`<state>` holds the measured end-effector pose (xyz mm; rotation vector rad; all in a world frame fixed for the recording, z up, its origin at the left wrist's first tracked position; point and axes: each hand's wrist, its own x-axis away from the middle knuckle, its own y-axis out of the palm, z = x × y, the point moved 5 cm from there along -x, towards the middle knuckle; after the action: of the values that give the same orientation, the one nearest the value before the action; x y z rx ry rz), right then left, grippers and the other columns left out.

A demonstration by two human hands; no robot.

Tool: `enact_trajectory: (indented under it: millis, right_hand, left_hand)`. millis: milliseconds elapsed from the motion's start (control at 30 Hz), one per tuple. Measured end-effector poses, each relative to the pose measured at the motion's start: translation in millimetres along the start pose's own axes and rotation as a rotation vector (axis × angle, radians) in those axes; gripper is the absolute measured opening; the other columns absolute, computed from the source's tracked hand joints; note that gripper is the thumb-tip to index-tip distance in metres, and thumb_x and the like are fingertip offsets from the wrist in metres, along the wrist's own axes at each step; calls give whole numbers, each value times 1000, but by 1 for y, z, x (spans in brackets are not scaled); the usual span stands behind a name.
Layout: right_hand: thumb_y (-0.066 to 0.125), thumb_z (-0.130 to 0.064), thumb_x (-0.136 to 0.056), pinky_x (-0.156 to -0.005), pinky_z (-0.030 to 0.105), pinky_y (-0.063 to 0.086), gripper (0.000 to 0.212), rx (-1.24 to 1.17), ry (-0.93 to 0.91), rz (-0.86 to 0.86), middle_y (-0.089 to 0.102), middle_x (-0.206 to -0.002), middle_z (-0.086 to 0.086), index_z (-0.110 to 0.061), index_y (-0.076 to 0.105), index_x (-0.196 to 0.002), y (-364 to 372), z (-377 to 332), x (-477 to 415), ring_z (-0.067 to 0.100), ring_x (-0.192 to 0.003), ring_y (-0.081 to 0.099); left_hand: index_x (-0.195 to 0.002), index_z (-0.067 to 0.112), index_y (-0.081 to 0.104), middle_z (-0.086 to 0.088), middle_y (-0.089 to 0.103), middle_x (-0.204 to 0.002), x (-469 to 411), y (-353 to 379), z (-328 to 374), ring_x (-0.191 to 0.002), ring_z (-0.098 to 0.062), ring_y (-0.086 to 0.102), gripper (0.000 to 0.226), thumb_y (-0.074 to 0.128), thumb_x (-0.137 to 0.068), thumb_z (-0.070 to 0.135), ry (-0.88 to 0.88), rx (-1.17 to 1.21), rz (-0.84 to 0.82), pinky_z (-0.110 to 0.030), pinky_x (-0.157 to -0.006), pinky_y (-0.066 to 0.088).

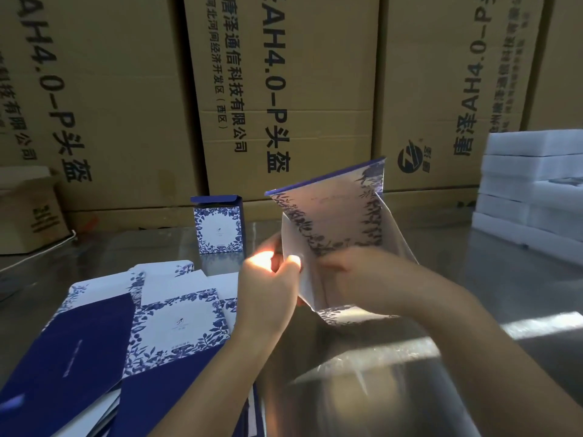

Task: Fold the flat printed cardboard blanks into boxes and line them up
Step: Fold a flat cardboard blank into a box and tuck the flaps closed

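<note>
Hiding part of the blank (339, 222), the right hand (372, 279) covers its lower middle, so I cannot tell how those fingers grip; the left hand (271, 285) pinches the blank's white left edge with thumb and fingers closed on it; the blank stands up tall above the shiny table (473, 279), its blue top edge tipped up to the right; a finished box (219, 227) stands behind; more flat blanks (126, 326) lie at the left, cut off at the bottom.
</note>
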<state>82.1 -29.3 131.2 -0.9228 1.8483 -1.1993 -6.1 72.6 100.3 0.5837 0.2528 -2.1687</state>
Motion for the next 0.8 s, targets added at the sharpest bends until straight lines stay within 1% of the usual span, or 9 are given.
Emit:
enact_trajectory:
  millis: [33,100,167,267,367,467,567,667,800]
  right_hand:
    - [45,-12,-92,-88,24,46,26,-124,-59,83,65,-107,-9,-19,65,-107,-12,-6,8,11,-106,56]
    - [48,-13,-95,-89,20,47,30,-473,-219,181,68,-102,-14,-31,70,-104,-30,-20,24,-2,-101,59]
    - [52,-9,-95,-81,24,55,30,-763,-392,326,72,-96,-10,-33,68,-101,-42,-28,39,5,-89,68]
    - [51,-9,-90,-52,25,52,24,-538,-562,894,66,-67,-8,-26,66,-99,-49,-18,59,7,-55,63]
    - [47,-6,-86,-50,21,43,22,-336,-518,1166,62,-64,0,-14,65,-92,-29,3,57,11,-53,52]
    - [48,-12,-86,-58,21,47,24,-248,-421,1132,66,-75,7,-6,71,-86,4,19,41,12,-65,57]
    - [50,-31,-84,-69,22,48,31,-160,-282,988,64,-97,0,-14,74,-91,27,28,28,13,-83,59]
    - [52,-48,-80,-76,12,37,36,-151,-293,755,52,-112,-11,-26,71,-100,42,24,18,2,-97,46]
    - [46,-40,-89,-76,21,42,25,-133,-315,678,53,-106,-14,-24,64,-96,56,17,10,12,-94,51]
  left_hand:
    - [-84,39,70,-9,62,-68,-2,-4,0,-61,-8,52,35,47,-65,22,-14,7,30,-26,-55,45]
    - [-95,28,71,3,58,-61,-8,-11,0,-57,-6,49,40,48,-64,19,-43,31,74,-28,-56,44]
    - [-108,21,67,18,62,-64,-13,-18,-4,-61,0,56,42,49,-71,14,-88,37,116,-26,-59,47]
    - [-117,26,63,8,70,-97,-17,-24,-10,-92,-13,64,41,53,-82,10,-181,93,162,-24,-54,52]
    - [-116,28,62,2,69,-108,-17,-23,-12,-99,-23,63,40,52,-84,8,-239,147,177,-23,-50,50]
    - [-115,40,52,-3,67,-105,-14,-20,-12,-80,-17,62,43,56,-84,10,-266,187,203,-20,-45,48]
    - [-126,39,43,-16,64,-104,-12,-15,-13,-67,-14,56,55,59,-80,13,-257,226,171,-26,-51,52]
    - [-132,39,37,-7,65,-97,-10,-11,-14,-59,-12,59,62,59,-79,16,-255,226,137,-32,-59,56]
    - [-125,45,32,2,64,-86,-12,-8,-8,-59,-13,62,48,57,-87,30,-223,137,154,-40,-70,58]
